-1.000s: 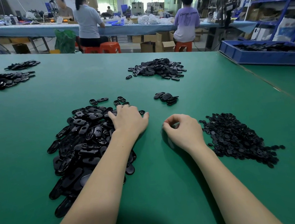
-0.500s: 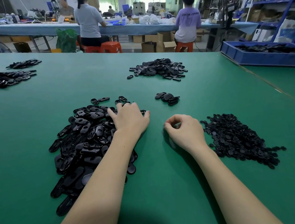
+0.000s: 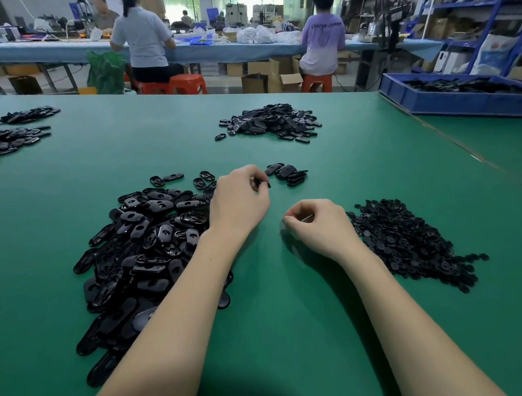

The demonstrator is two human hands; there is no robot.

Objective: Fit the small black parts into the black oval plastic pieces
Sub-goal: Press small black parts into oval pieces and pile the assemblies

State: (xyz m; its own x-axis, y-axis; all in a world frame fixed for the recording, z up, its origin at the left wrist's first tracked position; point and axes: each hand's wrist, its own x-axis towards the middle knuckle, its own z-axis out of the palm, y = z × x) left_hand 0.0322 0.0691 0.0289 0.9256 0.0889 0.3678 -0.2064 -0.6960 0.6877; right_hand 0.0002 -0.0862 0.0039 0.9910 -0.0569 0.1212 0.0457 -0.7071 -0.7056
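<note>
While L hand (image 3: 237,200) pinches oval piece (image 3: 263,183), blue tray (image 3: 466,105) holds blk parts.

My left hand (image 3: 238,203) sits at the near-right edge of the big heap of oval pieces (image 3: 144,249), which spreads toward eight o'clock on the table (image 3: 297,336). My right hand (image 3: 322,227) lies just beside it at four o'clock, with the heap of small parts (image 3: 412,241) touching its right side. A little cluster of ovals (image 3: 287,173) lies at one o'clock from my left hand (close by). Farther off at twelve sits another pile (image 3: 273,122); two more piles (image 3: 5,138) lie at ten, and a tray (image 3: 466,102) at two.
</note>
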